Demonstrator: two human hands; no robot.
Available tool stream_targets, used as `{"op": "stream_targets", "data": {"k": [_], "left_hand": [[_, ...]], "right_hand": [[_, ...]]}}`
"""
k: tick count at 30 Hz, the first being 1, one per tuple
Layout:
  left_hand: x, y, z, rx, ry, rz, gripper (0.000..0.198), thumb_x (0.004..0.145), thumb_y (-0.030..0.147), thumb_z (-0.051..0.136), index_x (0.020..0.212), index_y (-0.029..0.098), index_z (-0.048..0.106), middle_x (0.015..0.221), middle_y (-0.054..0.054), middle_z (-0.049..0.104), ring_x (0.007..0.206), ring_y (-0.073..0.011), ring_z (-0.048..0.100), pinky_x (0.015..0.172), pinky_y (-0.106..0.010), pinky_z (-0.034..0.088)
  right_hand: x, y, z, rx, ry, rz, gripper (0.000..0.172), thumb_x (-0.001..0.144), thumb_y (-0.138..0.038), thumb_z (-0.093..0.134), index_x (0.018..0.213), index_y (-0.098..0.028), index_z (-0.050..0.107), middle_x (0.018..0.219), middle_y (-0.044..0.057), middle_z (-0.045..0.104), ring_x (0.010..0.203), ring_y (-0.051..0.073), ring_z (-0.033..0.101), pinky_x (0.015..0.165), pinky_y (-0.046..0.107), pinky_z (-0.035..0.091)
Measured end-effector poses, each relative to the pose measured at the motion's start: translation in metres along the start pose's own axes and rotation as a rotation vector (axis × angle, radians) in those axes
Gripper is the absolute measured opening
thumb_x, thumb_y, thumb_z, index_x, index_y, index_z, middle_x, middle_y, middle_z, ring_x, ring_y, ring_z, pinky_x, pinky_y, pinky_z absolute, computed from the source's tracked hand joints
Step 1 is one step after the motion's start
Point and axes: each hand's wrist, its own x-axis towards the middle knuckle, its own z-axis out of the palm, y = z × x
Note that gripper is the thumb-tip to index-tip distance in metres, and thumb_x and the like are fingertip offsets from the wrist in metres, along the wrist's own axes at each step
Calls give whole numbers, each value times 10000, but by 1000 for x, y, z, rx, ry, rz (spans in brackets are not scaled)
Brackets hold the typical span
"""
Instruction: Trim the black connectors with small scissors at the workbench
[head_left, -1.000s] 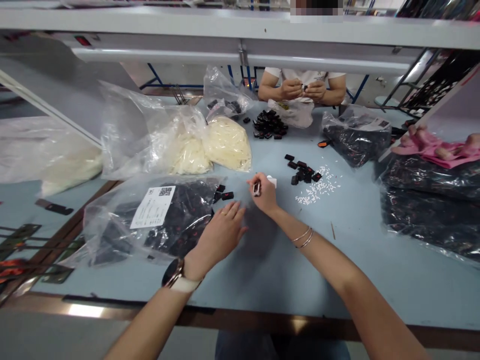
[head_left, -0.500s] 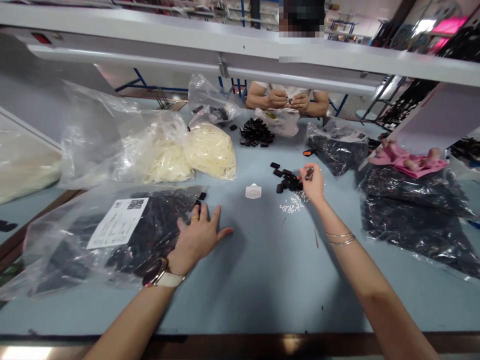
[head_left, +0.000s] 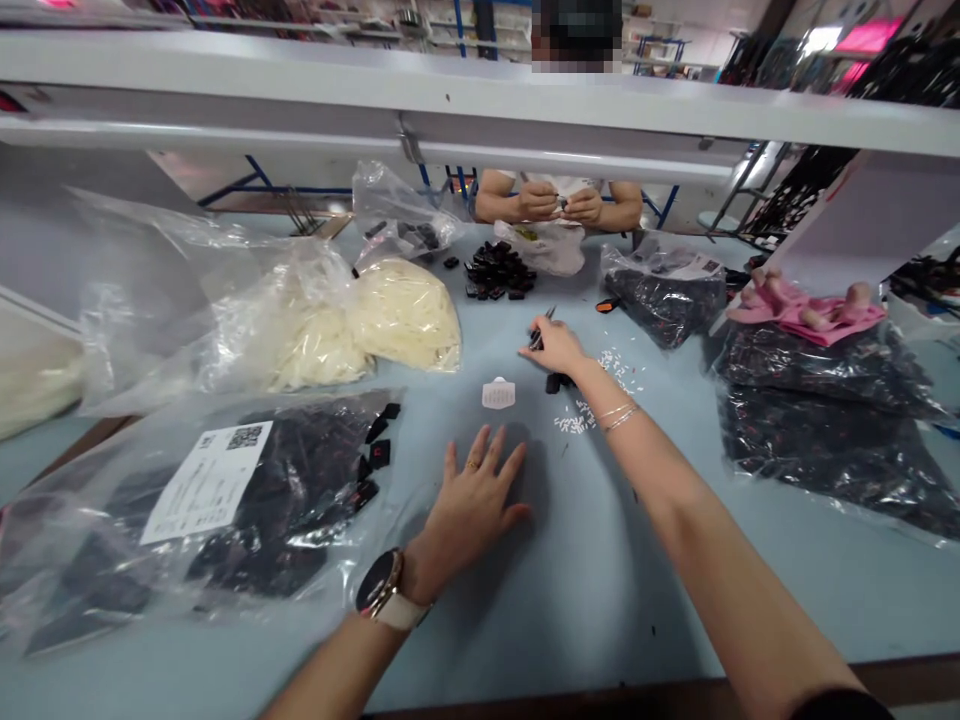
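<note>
My left hand is open, its fingers spread low over the table, just below a small white label-like card. To its left, several black plastic pieces lie by the mouth of a clear bag of black parts. My right hand is closed around slim dark tweezers, their tips pointing up and away. Beneath that hand, black pieces are partly hidden. Tiny white bits lie scattered beside and under my right forearm.
Clear bags of cream-coloured strips stand at the back left. A pile of black pieces lies farther back, near another person's hands. Bags of black parts with a pink glove on top sit right. A shelf spans above.
My left hand has moved right, away from the bag, leaving black pieces beside its mouth. My right hand, still holding the tweezers, has shifted left over the black pieces.
</note>
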Motion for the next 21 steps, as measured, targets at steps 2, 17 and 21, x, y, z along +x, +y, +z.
{"op": "stream_targets", "data": {"k": [2,17,21], "left_hand": [[-1,-2,7,-12,-26,-39,685,877,563,513,1450,203,403,1515,-192,344,1397,-416,290,1024,-695,323],[-6,-16,16,-175,-7,-90,705,887,618,447,1456,207,387,1536,-187,308,1415,-399,258,1068,-682,248],[-6,-16,15,-198,3,-106,685,890,597,464,1442,197,411,1531,-200,311,1412,-402,265,1065,-687,249]], "right_hand": [[1,-5,5,-15,-80,-41,383,809,-370,680,1106,-171,542,968,106,658,958,242,582,827,339,439],[-75,-50,15,130,-339,-519,290,753,-7,537,988,-167,594,914,54,635,903,176,565,782,261,426],[-76,-51,5,129,-326,-421,251,710,4,564,881,-171,619,801,27,634,812,162,558,733,245,402]]}}
